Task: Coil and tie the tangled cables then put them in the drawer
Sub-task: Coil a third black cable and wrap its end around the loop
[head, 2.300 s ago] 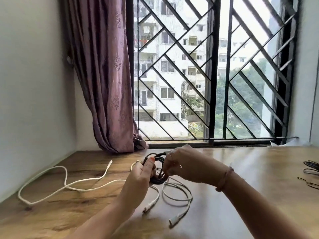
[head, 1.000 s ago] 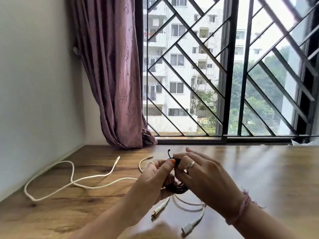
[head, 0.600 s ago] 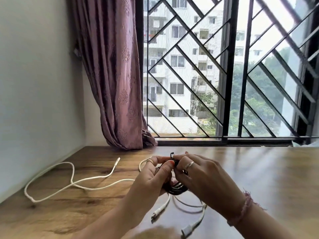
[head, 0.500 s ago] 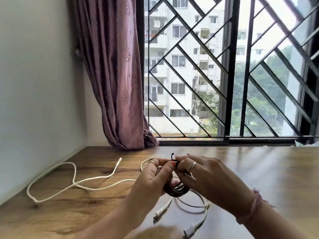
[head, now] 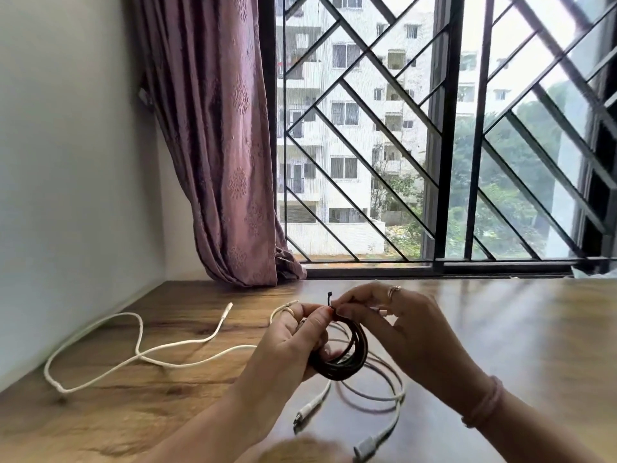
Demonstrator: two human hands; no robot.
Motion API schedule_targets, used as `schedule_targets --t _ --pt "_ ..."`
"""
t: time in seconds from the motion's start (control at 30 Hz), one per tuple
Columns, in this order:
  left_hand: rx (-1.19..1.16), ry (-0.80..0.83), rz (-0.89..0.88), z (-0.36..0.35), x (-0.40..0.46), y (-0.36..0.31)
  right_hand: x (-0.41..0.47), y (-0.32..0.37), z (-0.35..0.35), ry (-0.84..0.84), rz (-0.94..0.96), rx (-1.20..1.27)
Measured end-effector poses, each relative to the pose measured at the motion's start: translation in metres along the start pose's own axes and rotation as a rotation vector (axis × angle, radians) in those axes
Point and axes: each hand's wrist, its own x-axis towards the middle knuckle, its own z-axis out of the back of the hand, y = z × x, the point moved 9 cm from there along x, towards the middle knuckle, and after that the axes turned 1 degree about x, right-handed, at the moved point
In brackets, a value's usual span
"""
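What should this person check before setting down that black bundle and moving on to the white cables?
1. Black cable coil wound compactly: ok.
2. Left hand grips the coil: ok.
3. Right hand pinches the twist tie at the coil's top: ok.
4. Tie fully closed: cannot tell, one end sticks up.
5. White cables coiled: not ok, loose on the wooden table.
6. Drawer in sight: not ok, none visible.
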Motion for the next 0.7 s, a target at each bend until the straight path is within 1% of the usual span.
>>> schedule_targets --t 0.13,0.23,0.4,0.6,0.7 --pt "0.052 -0.021 -0.012 0.001 0.002 0.0 -0.001 -0.015 -0.001 -0.033 -0.172 0.181" --pt "0.094 -0.027 -0.029 0.001 0.003 0.0 -0.004 -0.02 -0.004 -0.052 -0.262 0.348" --pt "0.2 -0.045 -0.089 0.001 0.0 -0.007 -0.008 -0.036 -0.005 -0.086 -0.416 0.447" --pt "0.411 -0.102 -0.201 0.001 -0.007 -0.02 -0.006 -0.03 -0.007 -0.003 -0.386 0.393" --pt "0.453 -0.112 -0.211 0.0 -0.01 -0.022 -0.009 -0.036 -0.012 0.023 -0.47 0.483"
